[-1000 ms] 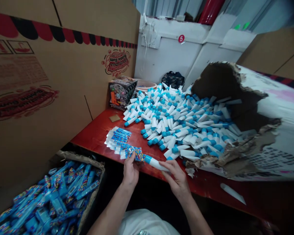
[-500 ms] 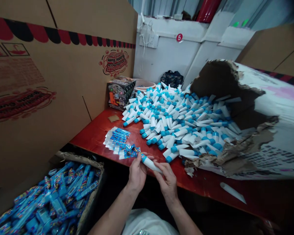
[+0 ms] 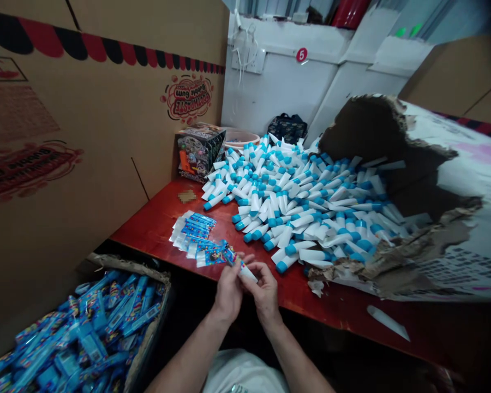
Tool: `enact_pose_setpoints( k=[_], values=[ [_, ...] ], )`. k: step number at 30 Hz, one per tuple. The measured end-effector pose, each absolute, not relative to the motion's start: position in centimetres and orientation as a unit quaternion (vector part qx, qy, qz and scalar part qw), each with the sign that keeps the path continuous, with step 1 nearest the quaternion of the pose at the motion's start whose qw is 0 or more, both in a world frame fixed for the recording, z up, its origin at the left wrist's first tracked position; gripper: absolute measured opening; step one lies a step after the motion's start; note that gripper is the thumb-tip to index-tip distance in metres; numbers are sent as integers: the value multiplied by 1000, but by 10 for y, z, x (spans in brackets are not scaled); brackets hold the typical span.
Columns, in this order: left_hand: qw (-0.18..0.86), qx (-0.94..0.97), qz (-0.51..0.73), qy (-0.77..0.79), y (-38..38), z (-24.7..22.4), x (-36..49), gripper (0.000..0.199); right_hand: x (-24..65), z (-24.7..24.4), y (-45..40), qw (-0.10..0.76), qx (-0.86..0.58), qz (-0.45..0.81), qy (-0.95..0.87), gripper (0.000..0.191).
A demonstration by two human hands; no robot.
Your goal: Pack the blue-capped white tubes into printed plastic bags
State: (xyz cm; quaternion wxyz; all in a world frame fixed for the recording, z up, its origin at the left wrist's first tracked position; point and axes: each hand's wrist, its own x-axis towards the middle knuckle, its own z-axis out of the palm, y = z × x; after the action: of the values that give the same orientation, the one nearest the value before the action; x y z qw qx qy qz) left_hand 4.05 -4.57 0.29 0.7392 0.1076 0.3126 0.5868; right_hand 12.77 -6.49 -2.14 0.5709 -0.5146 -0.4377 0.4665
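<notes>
At the table's front edge, a white tube (image 3: pixel 249 273) sits partly inside a blue printed plastic sleeve (image 3: pixel 230 255). My left hand (image 3: pixel 228 292) is closed on the sleeve around the tube's capped end. Fingers of my right hand (image 3: pixel 265 292) pinch the bare white end of the tube. Just beyond my left hand, several flat printed sleeves (image 3: pixel 197 228) lie fanned out on the red table (image 3: pixel 147 226). Farther back and to the right spreads a large heap of white tubes with blue caps (image 3: pixel 284 191).
A torn white carton (image 3: pixel 445 262) lies on its side at right, tubes spilling from its mouth. A carton of blue wrapped tubes (image 3: pixel 85 333) stands low at left. Tall brown cartons (image 3: pixel 106 120) wall the left side. One loose tube (image 3: pixel 388 323) lies near the right edge.
The tube has gone deeper into the printed sleeve, so less white shows. My right hand has moved left, close to my left hand.
</notes>
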Motion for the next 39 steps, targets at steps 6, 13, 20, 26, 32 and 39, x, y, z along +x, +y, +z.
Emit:
enact_pose_setpoints(
  k=[6, 13, 20, 26, 32, 39],
  values=[
    [783, 7, 569, 252, -28, 15, 10, 12, 135, -25, -73, 529, -459, 569, -431, 33],
    [803, 15, 541, 250, -52, 15, 26, 10, 131, -33, -73, 473, -504, 558, -459, 38],
    [741, 78, 599, 294, -72, 7, 20, 16, 121, -25, -81, 380, -551, 435, -602, 38],
    [613, 43, 656, 437, -93, -23, -75, 19, 125, -14, -84, 286, -566, 283, -719, 23],
    [569, -71, 662, 482, -113, -43, -130, 31, 117, -19, -49, 234, -561, 27, -794, 45],
    [679, 80, 591, 428, -114, -38, -63, 30, 119, -54, -60, 251, -468, -71, -844, 30]
  ],
)
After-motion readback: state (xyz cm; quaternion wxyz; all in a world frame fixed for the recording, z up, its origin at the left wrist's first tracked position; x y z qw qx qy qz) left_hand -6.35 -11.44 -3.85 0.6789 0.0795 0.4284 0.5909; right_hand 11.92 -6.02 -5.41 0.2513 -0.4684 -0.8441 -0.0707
